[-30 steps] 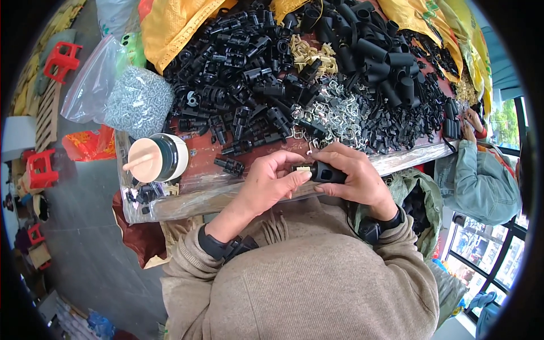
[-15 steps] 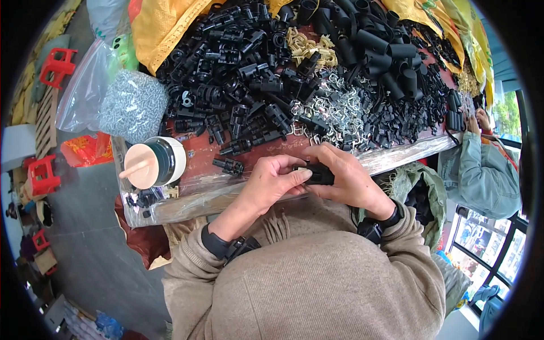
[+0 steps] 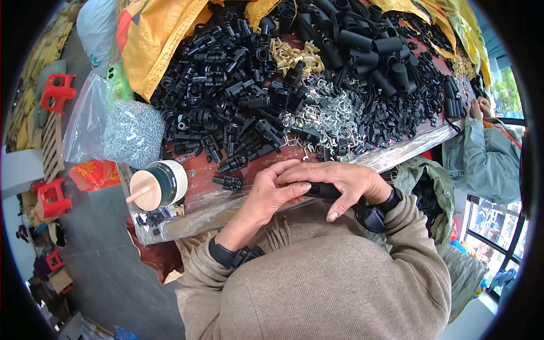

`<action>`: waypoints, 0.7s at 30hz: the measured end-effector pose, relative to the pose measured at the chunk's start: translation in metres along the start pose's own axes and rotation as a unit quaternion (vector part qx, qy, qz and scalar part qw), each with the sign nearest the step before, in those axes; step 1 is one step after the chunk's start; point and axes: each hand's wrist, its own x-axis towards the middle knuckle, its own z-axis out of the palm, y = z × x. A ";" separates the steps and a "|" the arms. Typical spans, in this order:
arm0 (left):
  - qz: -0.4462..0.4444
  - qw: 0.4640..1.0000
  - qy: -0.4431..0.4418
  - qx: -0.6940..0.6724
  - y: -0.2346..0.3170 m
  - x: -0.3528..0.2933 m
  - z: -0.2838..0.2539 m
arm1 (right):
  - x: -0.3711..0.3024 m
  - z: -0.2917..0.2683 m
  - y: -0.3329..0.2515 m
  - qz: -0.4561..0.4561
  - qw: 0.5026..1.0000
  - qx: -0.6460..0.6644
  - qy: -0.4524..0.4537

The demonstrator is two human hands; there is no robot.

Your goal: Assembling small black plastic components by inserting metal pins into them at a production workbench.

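Observation:
Above the table's near edge, my left hand [image 3: 266, 195] grips a black plastic part [image 3: 322, 191], its thumb and fingers pinching the left end. My right hand [image 3: 348, 182] lies over the part with its fingers stretched out and its thumb apart, pointing toward me. Much of the part is hidden under the fingers. A similar loose black piece [image 3: 228, 182] rests on the red tabletop [image 3: 198, 170] to the left of my hands. Beyond it spreads a heap of black plastic assemblies [image 3: 226, 85]. Bent silvery metal clips [image 3: 334, 107] lie beyond my right hand.
Black tubes [image 3: 362, 48], tan pieces [image 3: 294, 56] and small black parts [image 3: 391, 113] are heaped farther back. A round jar [image 3: 174, 184] with a stick handle stands left, near a bag of small grey pieces [image 3: 133, 136]. A co-worker's sleeve [image 3: 490, 158] is at right.
My right hand has loosened from the black part: its fingers straightened over it and its thumb swung away toward me. My left hand still holds it. The whole view has shifted slightly.

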 end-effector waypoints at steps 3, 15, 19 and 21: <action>-0.014 1.000 0.003 -0.001 0.000 0.000 0.001 | 0.000 0.002 0.006 -0.007 1.000 -0.009 -0.005; 0.045 0.996 -0.049 -0.054 -0.007 0.004 0.004 | -0.010 0.022 0.011 -0.011 0.978 -0.028 0.209; 0.044 0.996 -0.045 -0.063 -0.009 0.004 0.002 | -0.009 0.028 0.014 0.000 0.969 0.015 0.248; 0.022 0.996 -0.041 -0.070 -0.008 0.004 0.001 | -0.010 0.034 0.019 0.013 0.956 0.067 0.286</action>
